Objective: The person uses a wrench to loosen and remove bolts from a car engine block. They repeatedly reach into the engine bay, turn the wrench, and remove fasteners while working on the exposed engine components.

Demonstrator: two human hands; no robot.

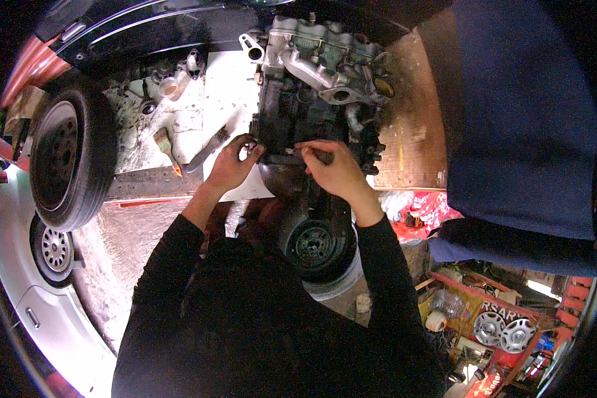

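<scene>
A dirty car engine (312, 73) with a pale metal manifold on top stands in front of me. My left hand (232, 164) rests against its lower left edge, fingers curled on a small ring-shaped part. My right hand (335, 169) pinches a thin pale rod-like tool (298, 147) held against the engine's dark front face. Both sleeves are black. What the tool's tip touches is too dark to tell.
A paintbrush (166, 147) and a long flat tool (209, 149) lie on the white sheet at left. A loose tyre (69, 156) leans further left beside a silver car (20, 265). A wheel (318, 249) sits below the engine. A person in dark blue (517, 113) stands right.
</scene>
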